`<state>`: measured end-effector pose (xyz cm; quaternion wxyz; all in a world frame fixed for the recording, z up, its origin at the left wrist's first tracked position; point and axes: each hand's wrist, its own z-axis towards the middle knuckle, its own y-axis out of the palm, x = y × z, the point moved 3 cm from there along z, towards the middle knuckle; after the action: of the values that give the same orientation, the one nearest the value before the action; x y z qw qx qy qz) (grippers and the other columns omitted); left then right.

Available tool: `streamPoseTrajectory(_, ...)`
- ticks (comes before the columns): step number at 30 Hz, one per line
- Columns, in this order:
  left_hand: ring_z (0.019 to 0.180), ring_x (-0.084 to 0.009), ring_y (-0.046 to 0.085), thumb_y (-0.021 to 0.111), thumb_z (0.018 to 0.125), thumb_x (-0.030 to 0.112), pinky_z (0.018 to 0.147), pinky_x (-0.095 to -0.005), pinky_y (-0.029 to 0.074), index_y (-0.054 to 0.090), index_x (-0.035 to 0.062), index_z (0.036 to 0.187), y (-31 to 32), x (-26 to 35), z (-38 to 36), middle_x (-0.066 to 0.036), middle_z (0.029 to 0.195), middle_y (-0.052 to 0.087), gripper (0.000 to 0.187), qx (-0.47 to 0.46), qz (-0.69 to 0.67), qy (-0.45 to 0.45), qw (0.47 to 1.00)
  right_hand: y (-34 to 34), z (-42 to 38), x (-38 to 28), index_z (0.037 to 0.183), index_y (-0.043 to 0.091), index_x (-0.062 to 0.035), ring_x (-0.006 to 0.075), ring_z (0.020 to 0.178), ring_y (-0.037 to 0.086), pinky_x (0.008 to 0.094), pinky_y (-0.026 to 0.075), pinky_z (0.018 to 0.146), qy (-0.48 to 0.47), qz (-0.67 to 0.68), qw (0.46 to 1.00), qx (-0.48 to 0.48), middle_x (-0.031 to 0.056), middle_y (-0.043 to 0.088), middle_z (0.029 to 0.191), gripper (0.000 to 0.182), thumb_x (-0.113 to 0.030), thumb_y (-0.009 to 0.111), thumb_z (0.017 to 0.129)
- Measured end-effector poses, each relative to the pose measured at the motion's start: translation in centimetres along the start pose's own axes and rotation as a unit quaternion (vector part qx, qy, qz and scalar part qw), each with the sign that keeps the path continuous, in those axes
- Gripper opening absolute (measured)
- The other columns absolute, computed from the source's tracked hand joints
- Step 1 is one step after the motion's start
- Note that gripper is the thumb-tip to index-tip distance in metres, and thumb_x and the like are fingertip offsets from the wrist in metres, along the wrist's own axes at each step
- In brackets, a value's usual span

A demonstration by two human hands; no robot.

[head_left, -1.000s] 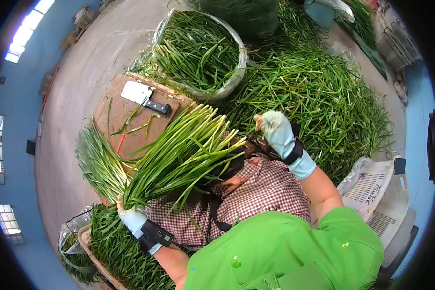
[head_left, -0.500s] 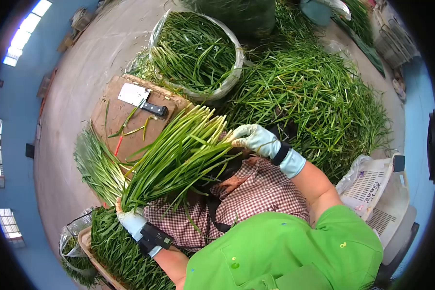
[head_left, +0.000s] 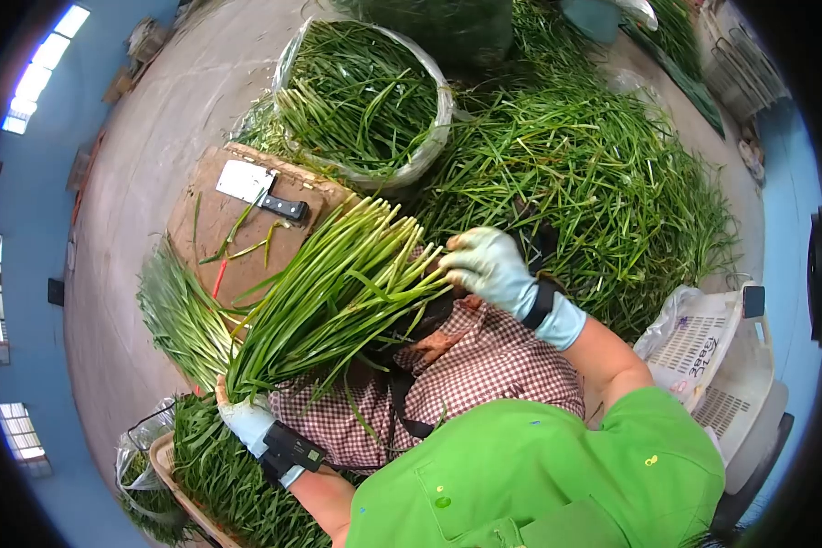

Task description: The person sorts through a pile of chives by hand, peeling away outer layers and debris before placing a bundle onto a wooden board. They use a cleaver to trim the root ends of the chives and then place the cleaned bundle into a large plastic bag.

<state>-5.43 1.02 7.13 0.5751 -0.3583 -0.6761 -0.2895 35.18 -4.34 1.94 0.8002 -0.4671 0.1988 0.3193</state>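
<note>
A thick bundle of garlic chives (head_left: 329,292) lies slanted over my lap, pale stem ends toward the upper right. My left hand (head_left: 245,418), gloved in light blue, is closed round its leafy lower end. At the stem ends, my right hand (head_left: 491,267), also gloved, has its fingers curled in; whatever sits between the fingertips is too small to make out. Behind the bundle, a cleaver (head_left: 260,190) with a black handle rests on a brown board (head_left: 212,215) with a few loose leaves. Another bunch of chives (head_left: 184,306) leans at the board's left side.
A plastic-lined tub (head_left: 446,114) full of chives stands beyond the board. A large loose heap of chives (head_left: 594,183) spreads to the right. White plastic baskets (head_left: 717,365) are stacked at far right. Below my left arm is a crate (head_left: 163,454) filled with greens.
My right hand has moved slightly to the right and its fingers have shifted at the stem ends. My left hand keeps its hold on the bundle. The view has tilted a little.
</note>
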Motion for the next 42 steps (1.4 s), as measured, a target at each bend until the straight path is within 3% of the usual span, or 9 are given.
streamPoseTrajectory(10,0.084,-0.0218,0.058,0.035,0.072,-0.014,0.064,-0.0262,0.05,0.043,0.0065,0.122,-0.6,-0.3,-0.1,-0.017,0.109,0.053,0.054,-0.027,0.051,0.063,0.996,3.2,1.6,-1.9,0.072,0.062,-0.0073,0.0234,0.068,0.056,0.0341,0.045,0.062,-0.035,0.053,0.997,-0.042,0.0062,0.059,0.07,0.005,-0.011,0.062,0.069)
streamPoseTrajectory(14,0.085,-0.0219,0.057,0.035,0.073,-0.014,0.066,-0.0268,0.05,0.043,0.0063,0.122,-1.7,-1.3,1.2,-0.016,0.11,0.052,0.053,-0.047,0.067,0.077,0.994,-0.2,3.5,0.7,0.091,0.059,-0.0053,0.0123,0.073,0.059,0.0257,0.047,0.066,0.259,0.566,0.773,0.123,0.0031,0.063,0.078,0.016,-0.02,0.058,0.085)
streamPoseTrajectory(16,0.087,-0.0223,0.057,0.035,0.073,-0.014,0.068,-0.0279,0.051,0.043,0.006,0.122,-1.5,-0.8,0.4,-0.016,0.11,0.052,0.053,-0.044,0.108,0.087,0.989,-0.7,3.1,1.2,0.087,0.061,-0.0057,0.0157,0.07,0.059,0.0271,0.047,0.064,0.223,0.535,0.805,0.127,0.0042,0.062,0.075,0.014,-0.019,0.06,0.082)
streamPoseTrajectory(18,0.089,-0.0227,0.057,0.035,0.073,-0.014,0.071,-0.0289,0.051,0.043,0.0058,0.121,-1.0,-0.7,0.4,-0.016,0.111,0.052,0.053,-0.043,0.148,0.098,0.983,-0.3,2.3,0.0,0.081,0.063,-0.0065,0.022,0.068,0.057,0.0313,0.046,0.064,0.091,0.124,0.988,-0.031,0.007,0.06,0.072,0.01,-0.015,0.064,0.076)
streamPoseTrajectory(23,0.091,-0.0238,0.057,0.037,0.073,-0.014,0.073,-0.0315,0.051,0.043,0.0057,0.121,-1.1,-1.2,0.8,-0.016,0.11,0.052,0.052,-0.045,-0.022,0.048,0.998,3.9,-0.4,-1.1,0.076,0.064,-0.0081,0.0283,0.074,0.056,0.0384,0.045,0.066,0.043,-0.016,0.988,-0.15,0.0077,0.059,0.074,0.011,-0.014,0.064,0.067)
streamPoseTrajectory(32,0.094,-0.0251,0.055,0.036,0.071,-0.016,0.078,-0.033,0.05,0.041,0.0061,0.123,-1.4,-1.4,1.1,-0.015,0.114,0.05,0.057,-0.056,0.012,0.055,0.997,5.3,2.5,-1.2,0.079,0.063,-0.0062,0.0247,0.075,0.058,0.0339,0.046,0.068,0.097,0.191,0.961,-0.175,0.0102,0.06,0.075,0.012,-0.013,0.061,0.069)
streamPoseTrajectory(35,0.095,-0.0251,0.055,0.036,0.071,-0.016,0.078,-0.0326,0.049,0.041,0.006,0.123,-1.2,-1.2,0.7,-0.015,0.114,0.05,0.057,-0.051,0.015,0.082,0.995,3.7,3.6,-1.7,0.081,0.062,-0.0027,0.0146,0.071,0.057,0.0283,0.045,0.066,0.263,0.367,0.872,-0.191,0.0076,0.06,0.073,0.009,-0.01,0.061,0.076)
streamPoseTrajectory(40,0.095,-0.0241,0.055,0.036,0.071,-0.016,0.077,-0.0316,0.05,0.04,0.0055,0.124,-1.0,-1.2,0.4,-0.014,0.114,0.05,0.057,-0.043,0.003,0.066,0.997,0.4,4.4,-2.2,0.079,0.06,-0.0007,0.0136,0.066,0.056,0.0257,0.045,0.062,0.277,0.428,0.858,-0.061,0.0063,0.058,0.07,0.017,-0.016,0.057,0.083)
streamPoseTrajectory(42,0.095,-0.0237,0.055,0.036,0.071,-0.016,0.077,-0.0312,0.05,0.04,0.0052,0.124,-1.0,-1.2,0.4,-0.014,0.114,0.05,0.057,-0.055,0.035,0.088,0.994,0.5,2.4,-2.5,0.074,0.062,-0.0023,0.0114,0.058,0.055,0.0255,0.045,0.056,0.306,0.437,0.83,-0.159,0.0048,0.057,0.06,0.02,-0.019,0.058,0.084)
